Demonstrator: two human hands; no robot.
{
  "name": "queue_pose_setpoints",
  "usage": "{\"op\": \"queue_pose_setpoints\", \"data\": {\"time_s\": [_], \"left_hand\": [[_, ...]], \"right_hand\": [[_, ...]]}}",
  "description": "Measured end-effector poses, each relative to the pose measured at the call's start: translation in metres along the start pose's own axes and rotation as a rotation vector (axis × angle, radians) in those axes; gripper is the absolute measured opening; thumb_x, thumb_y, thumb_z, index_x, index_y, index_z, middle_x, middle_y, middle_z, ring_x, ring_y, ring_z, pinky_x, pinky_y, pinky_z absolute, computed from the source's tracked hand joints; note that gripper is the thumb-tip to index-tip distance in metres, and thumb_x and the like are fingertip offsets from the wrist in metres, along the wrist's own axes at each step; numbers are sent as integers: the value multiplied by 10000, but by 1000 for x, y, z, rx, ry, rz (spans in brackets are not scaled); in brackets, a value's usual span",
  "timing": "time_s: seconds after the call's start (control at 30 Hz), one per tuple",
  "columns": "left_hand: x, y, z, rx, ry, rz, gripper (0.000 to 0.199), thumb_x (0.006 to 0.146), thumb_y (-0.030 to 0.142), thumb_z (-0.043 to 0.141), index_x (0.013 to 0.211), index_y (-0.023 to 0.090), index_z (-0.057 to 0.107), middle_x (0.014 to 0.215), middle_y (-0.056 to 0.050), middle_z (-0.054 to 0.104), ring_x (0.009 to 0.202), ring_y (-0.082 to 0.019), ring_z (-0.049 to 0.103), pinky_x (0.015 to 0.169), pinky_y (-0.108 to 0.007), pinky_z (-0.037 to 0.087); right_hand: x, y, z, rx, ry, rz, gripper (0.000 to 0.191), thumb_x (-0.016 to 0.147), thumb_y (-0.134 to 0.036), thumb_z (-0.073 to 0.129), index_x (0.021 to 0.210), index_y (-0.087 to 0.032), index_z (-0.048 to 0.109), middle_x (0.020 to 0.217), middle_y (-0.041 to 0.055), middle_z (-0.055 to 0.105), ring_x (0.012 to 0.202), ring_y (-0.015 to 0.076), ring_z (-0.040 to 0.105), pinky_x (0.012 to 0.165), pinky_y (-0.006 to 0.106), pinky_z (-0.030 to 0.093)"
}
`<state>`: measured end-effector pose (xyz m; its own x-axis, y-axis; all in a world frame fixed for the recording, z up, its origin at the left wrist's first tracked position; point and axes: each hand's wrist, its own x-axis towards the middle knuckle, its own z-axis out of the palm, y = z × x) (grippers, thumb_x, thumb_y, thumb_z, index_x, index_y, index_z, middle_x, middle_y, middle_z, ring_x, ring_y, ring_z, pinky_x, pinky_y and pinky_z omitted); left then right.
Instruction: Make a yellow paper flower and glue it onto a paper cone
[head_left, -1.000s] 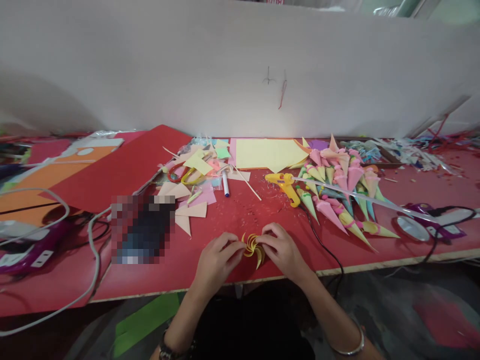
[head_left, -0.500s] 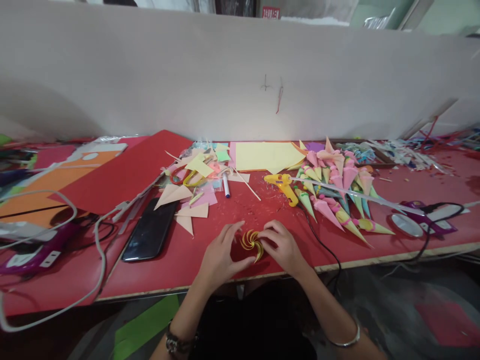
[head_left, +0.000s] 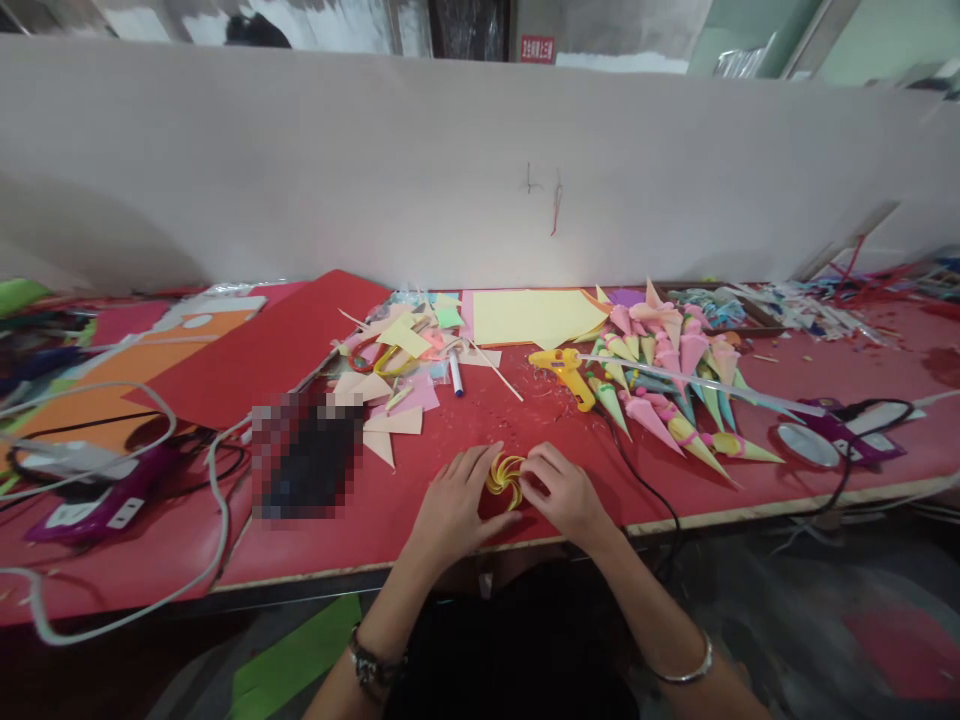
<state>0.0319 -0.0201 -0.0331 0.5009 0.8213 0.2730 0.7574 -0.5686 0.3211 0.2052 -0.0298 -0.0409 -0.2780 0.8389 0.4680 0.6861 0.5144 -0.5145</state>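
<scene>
A small yellow swirl of thin curved paper strips (head_left: 505, 482) is between my hands, close to the front edge of the red table. My left hand (head_left: 452, 505) curves round its left side, fingers at the upper left and thumb at the lower edge. On the other side, my right hand (head_left: 564, 497) has its fingers bent and pinched at the swirl's right edge. My fingertips cover part of the strips. Beyond my right hand lies a yellow glue gun (head_left: 566, 375) with a long clear glue stick in its back.
Many pastel paper cones (head_left: 679, 365) are heaped at the right. Paper scraps (head_left: 394, 420), a marker (head_left: 456, 373) and a blurred-out dark object (head_left: 311, 460) lie leftward. Red card (head_left: 262, 350) and white cables (head_left: 217, 490) are further left. A white partition (head_left: 375, 170) stands behind.
My left hand has closed in on the yellow swirl, and its fingers now meet the strips. My right hand stays at the right edge. The view has tilted up slightly.
</scene>
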Motion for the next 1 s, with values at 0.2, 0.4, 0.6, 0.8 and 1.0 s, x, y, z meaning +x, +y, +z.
{"op": "queue_pose_setpoints", "data": {"time_s": [0.2,0.4,0.6,0.8,1.0], "left_hand": [[0,-2,4,-26,79,33,500,742,339,555,1182,173,387,1080,-102,540,988,-218,518,817,-354,452],[0,-4,3,-76,118,50,490,758,259,543,1203,187,353,1105,-92,512,1022,-205,486,863,-363,434],[-1,-7,6,-139,141,48,498,772,203,515,1226,214,310,1159,-94,450,1098,-195,435,921,-371,399],[-1,-5,4,-200,129,25,475,784,198,493,1221,216,308,1170,-91,435,1108,-182,435,922,-343,404],[-1,-5,4,-223,142,10,538,786,169,475,1265,226,236,1192,-94,427,1130,-192,419,924,-362,398]], "right_hand": [[0,1,1,-25,-12,-33,113,802,-170,435,774,-183,544,808,39,530,727,122,540,642,208,434],[2,0,0,-35,-55,-36,144,789,-164,455,880,-202,560,869,38,543,753,129,553,633,209,438],[3,-1,-2,8,-72,-19,199,766,-135,466,933,-203,551,896,38,546,804,141,558,693,235,451],[3,-2,-4,14,-75,-18,181,780,-194,481,951,-202,540,906,40,543,809,143,550,694,237,446],[2,0,-2,36,-36,19,104,749,-222,524,842,-186,495,799,20,512,714,140,522,616,239,439]]}}
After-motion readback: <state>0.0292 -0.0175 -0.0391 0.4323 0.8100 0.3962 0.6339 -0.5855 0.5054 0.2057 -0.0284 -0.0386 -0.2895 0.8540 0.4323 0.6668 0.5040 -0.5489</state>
